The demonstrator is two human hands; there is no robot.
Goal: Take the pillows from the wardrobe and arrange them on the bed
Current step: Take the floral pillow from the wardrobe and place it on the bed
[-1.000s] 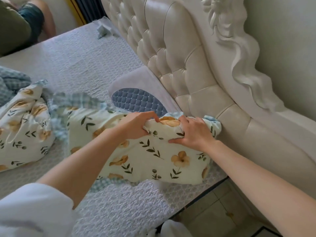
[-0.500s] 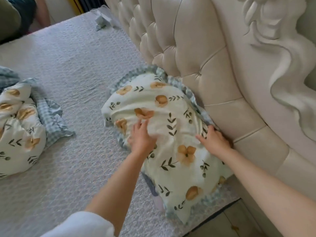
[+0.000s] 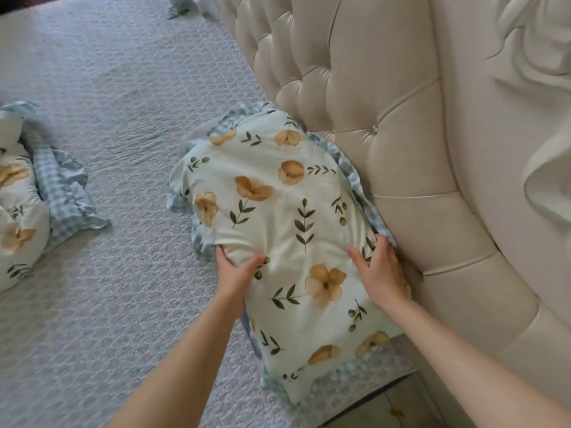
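A cream pillow (image 3: 287, 217) with orange flowers, green sprigs and a blue checked frill lies flat on the bed (image 3: 108, 125), its long side against the tufted headboard (image 3: 364, 97). My left hand (image 3: 236, 274) grips the pillow's left edge, thumb on top and fingers tucked under. My right hand (image 3: 378, 271) presses on the right edge next to the headboard, fingers curled into the fabric. A second pillow (image 3: 21, 217) of the same print lies crumpled at the left edge of the view, apart from both hands.
The bed carries a pale textured cover. A small bundle of cloth (image 3: 179, 6) lies at the far end by the headboard. The mattress edge and a strip of tiled floor (image 3: 392, 409) show at the bottom right.
A second ago I held the pillow bunched in both hands above a grey cushion. The pillow now lies spread flat over that spot, and my hands have slid to its two side edges.
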